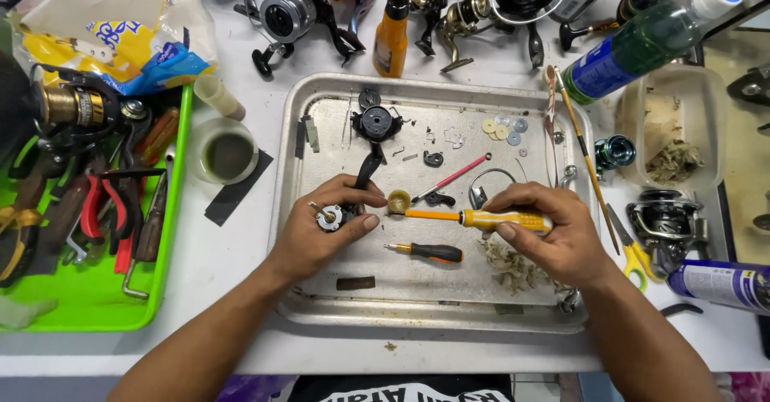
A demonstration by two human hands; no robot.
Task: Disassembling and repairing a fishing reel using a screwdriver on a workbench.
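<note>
1. Over a metal tray [289, 209] on a white workbench, a person's left hand [321, 229] pinches a small round reel part [329, 217] between thumb and fingers, its dark crank arm [367, 165] reaching up toward a black gear housing [376, 121].
2. The right hand [549, 233] is closed around the handle of a yellow screwdriver [481, 219]; its orange shaft points left to a small brass-coloured piece [399, 201] just beside the left thumb.
3. The step in hand looks like working a fastener on the held part; the next move seems to call for a steady tip and a firm left grip.
4. Close by in the tray lie a second, black-handled screwdriver [429, 251], a pink-handled pick [453, 176], loose washers [504, 129] and a wad of torn paper [509, 265] near the right wrist.
5. Small parts crowd the working spot, so a slip could scatter them.
6. Around the tray: a green tool tray [172, 209] with pliers, an orange oil bottle [391, 41], a green bottle [642, 45], and several spinning reels [293, 13] along the far edge.
</note>
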